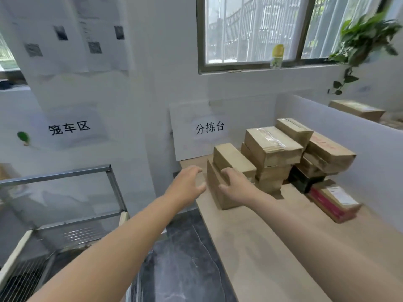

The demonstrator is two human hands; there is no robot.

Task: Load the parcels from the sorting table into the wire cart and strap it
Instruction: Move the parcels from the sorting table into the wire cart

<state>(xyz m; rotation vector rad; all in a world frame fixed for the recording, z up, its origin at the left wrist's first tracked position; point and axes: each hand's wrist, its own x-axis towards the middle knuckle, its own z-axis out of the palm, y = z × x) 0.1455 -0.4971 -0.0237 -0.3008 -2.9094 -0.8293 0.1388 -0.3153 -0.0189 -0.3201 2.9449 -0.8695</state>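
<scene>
Several brown cardboard parcels are piled on the wooden sorting table (250, 247) at its far end. The nearest pair is a flat box standing on edge (214, 190) with another box (231, 158) on top of it. My right hand (234, 185) lies against the near side of these boxes, fingers spread and bent, without a closed grip. My left hand (187, 182) hovers just left of them, fingers spread, touching nothing. The wire cart (65, 214) stands at the lower left, its metal frame and mesh floor visible.
Taller stacks of parcels (272, 147) and a red-edged box (333, 201) fill the table's far right against a white partition (349, 136). Dark marble floor (185, 258) separates table and cart. Paper signs hang on the wall; a plant hangs by the window.
</scene>
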